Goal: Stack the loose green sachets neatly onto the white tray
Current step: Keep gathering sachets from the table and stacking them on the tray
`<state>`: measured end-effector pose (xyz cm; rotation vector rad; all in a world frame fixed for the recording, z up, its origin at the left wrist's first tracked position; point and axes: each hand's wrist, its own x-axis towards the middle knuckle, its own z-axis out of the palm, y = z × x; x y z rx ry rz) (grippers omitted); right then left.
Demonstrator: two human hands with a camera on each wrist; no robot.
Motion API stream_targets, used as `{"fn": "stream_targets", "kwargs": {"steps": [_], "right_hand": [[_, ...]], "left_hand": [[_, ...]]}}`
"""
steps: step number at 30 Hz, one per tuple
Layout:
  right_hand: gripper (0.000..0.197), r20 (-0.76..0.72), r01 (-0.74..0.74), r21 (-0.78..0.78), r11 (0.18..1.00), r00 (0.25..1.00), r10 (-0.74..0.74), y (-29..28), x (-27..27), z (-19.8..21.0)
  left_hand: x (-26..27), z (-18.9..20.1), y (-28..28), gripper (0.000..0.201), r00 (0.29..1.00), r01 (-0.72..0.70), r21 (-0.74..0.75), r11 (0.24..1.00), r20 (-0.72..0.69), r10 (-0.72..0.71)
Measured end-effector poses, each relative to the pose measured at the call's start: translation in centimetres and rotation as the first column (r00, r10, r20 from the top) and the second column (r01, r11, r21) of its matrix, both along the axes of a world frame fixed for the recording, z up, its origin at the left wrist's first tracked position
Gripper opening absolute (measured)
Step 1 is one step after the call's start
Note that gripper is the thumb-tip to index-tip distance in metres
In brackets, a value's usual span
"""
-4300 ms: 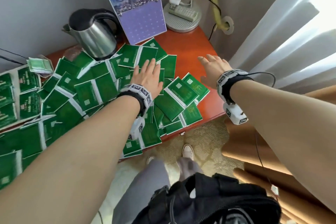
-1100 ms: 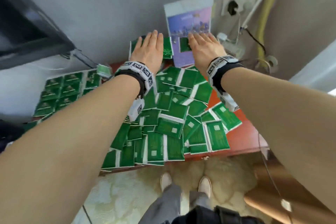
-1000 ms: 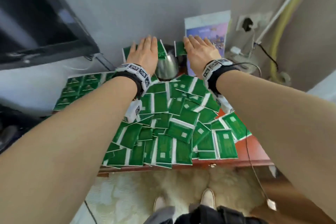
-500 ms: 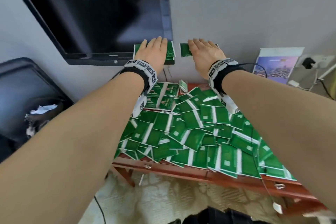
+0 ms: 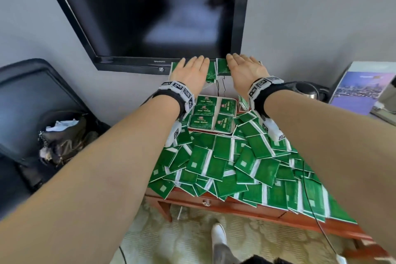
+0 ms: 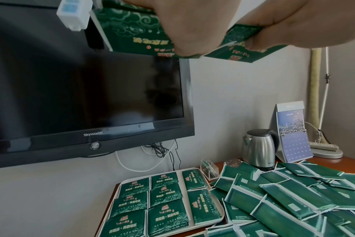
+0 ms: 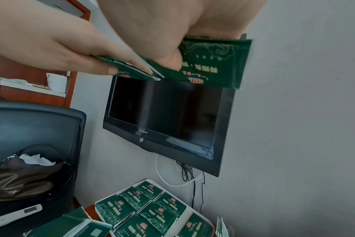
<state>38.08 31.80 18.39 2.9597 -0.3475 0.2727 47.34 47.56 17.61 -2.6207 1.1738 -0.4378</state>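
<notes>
A big heap of loose green sachets [image 5: 235, 163] covers the red-brown desk [image 5: 246, 206]. At its back left stands the white tray [image 5: 216, 97], filled with neat rows of sachets. Both hands hover side by side, palms down, above the tray and in front of the television. My left hand [image 5: 192, 66] pinches green sachets [image 6: 130, 32] between thumb and fingers. My right hand [image 5: 242, 64] pinches green sachets [image 7: 213, 64] the same way. The tray [image 6: 117, 190] lies well below the hands, and its near rim [image 7: 189, 208] shows under the right hand.
A black television [image 5: 154, 10] hangs on the wall just behind the hands, with cables below it. A steel kettle [image 6: 259, 149], a desk calendar [image 6: 292, 131] and a clear holder [image 6: 209, 168] stand right of the tray. A black chair with a bag [image 5: 62, 135] is at the left.
Both hands lifted sachets off the heap and carried them left, from the kettle to above the tray. Over the last half second they barely shifted.
</notes>
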Motion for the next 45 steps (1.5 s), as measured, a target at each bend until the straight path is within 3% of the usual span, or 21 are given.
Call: {"fn": "stream_targets", "kwargs": {"steps": [11,15,23,26,31,35,40,45], "right_hand": [[0.066,-0.141,-0.058,0.107,0.993,0.987,0.072,-4.8,13.0,-6.7],[0.066,-0.261,-0.108,0.147,0.983,0.955,0.144,-6.0,16.8,-10.2],[0.068,-0.409,-0.061,0.235,0.97,0.899,0.156,-7.2,22.0,-18.0],[0.069,-0.46,-0.017,0.24,0.971,0.879,0.129,-7.7,23.5,-21.5],[0.071,-0.553,0.055,0.247,0.968,0.828,0.094,-7.8,25.8,-26.5],[0.073,-0.589,0.085,0.238,0.968,0.805,0.074,-8.2,28.4,-29.5],[0.069,-0.546,0.08,0.229,0.97,0.836,0.06,-8.6,31.8,-31.7],[0.068,-0.549,0.111,0.216,0.97,0.835,0.026,-9.0,33.8,-33.4]], "left_hand": [[13.5,-5.1,-2.4,0.075,0.983,-0.085,0.082,0.993,-0.155,0.097],[17.0,-8.9,-2.7,0.074,0.962,-0.108,0.133,0.985,-0.235,0.137],[22.2,-16.3,-4.2,0.095,0.895,-0.076,0.252,0.965,-0.409,0.177],[24.5,-19.8,-4.8,0.082,0.881,-0.055,0.251,0.966,-0.443,0.165],[27.7,-25.7,-5.2,0.08,0.833,-0.007,0.263,0.965,-0.532,0.151],[31.0,-29.1,-6.1,0.082,0.82,0.022,0.251,0.968,-0.558,0.126],[34.3,-31.6,-8.0,0.078,0.846,0.044,0.212,0.976,-0.528,0.076],[36.2,-33.3,-9.2,0.09,0.855,0.092,0.199,0.976,-0.518,0.025]]}}
